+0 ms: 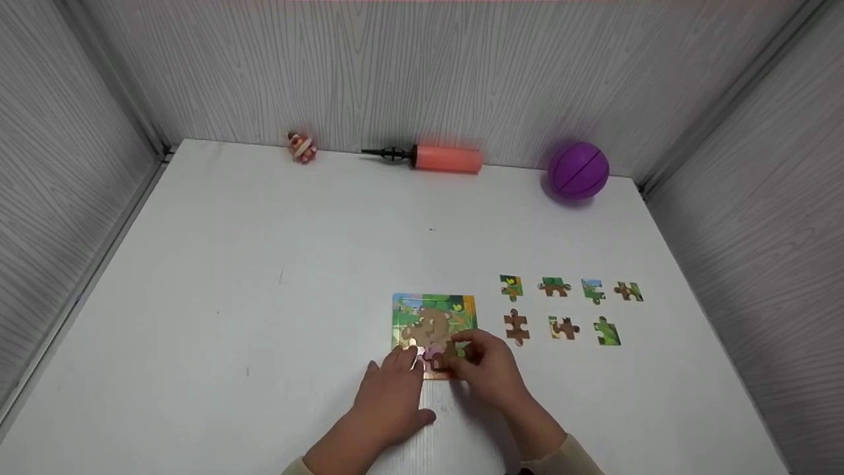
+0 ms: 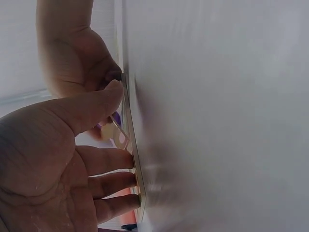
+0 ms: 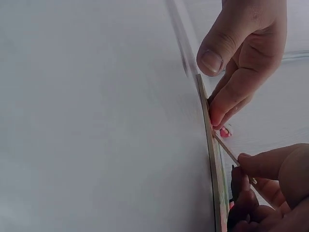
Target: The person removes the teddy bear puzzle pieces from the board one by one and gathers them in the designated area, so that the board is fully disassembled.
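Note:
A jigsaw board point(image 1: 432, 300) with a brown bear picture lies at the front middle of the white table. My left hand point(image 1: 393, 396) rests its fairly straight fingertips on the board's lower left part, as the left wrist view also shows. At the lower right, my right hand point(image 1: 491, 369) pinches a jigsaw piece point(image 3: 226, 147) between thumb and fingers. That piece is tilted, its low edge against the board and its other edge raised. Fingers of both hands hide part of the board's lower half.
Several loose jigsaw pieces point(image 1: 517, 328) lie in two rows right of the board. Along the back wall are a small figurine point(image 1: 302, 148), an orange hand pump point(image 1: 448, 159) and a purple ball point(image 1: 578, 171). Grey panels enclose the table's back and sides.

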### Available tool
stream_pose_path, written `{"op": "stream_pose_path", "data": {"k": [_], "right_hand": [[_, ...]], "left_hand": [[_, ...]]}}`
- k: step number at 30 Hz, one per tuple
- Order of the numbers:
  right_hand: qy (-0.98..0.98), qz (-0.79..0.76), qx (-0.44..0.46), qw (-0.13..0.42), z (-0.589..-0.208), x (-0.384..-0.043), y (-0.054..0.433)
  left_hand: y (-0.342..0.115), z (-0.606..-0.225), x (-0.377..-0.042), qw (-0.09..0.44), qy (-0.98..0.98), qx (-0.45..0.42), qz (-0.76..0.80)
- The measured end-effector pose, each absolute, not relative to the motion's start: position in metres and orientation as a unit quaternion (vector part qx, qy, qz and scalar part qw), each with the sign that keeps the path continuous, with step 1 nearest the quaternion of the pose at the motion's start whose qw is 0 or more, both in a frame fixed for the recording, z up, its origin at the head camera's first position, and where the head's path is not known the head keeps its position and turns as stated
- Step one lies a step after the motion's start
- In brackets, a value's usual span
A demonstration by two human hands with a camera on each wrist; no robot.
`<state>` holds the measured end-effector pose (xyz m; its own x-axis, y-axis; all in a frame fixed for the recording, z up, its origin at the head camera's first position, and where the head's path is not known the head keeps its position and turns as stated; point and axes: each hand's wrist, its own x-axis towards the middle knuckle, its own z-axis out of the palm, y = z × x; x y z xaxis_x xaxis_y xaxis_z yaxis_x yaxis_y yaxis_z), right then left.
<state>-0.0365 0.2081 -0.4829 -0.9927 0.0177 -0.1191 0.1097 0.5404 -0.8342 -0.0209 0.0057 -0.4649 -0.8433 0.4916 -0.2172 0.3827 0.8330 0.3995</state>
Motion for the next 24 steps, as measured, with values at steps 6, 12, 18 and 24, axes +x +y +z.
{"op": "stream_pose_path", "data": {"k": [6,12,18,24], "right_hand": [[0.87,-0.488,0.068,0.002,-0.474,-0.035,0.236],[0.869,-0.475,0.134,-0.026,-0.458,-0.034,0.297],[0.862,-0.462,0.209,-0.025,-0.436,-0.027,0.368],[0.842,-0.463,0.272,-0.052,-0.424,-0.025,0.429]], "left_hand": [[0.006,-0.464,-0.021,0.153,0.944,0.236,0.171],[0.006,-0.465,-0.02,0.151,0.943,0.237,0.18],[0.005,-0.465,-0.02,0.156,0.941,0.236,0.187],[0.003,-0.466,-0.02,0.15,0.94,0.235,0.195]]}}
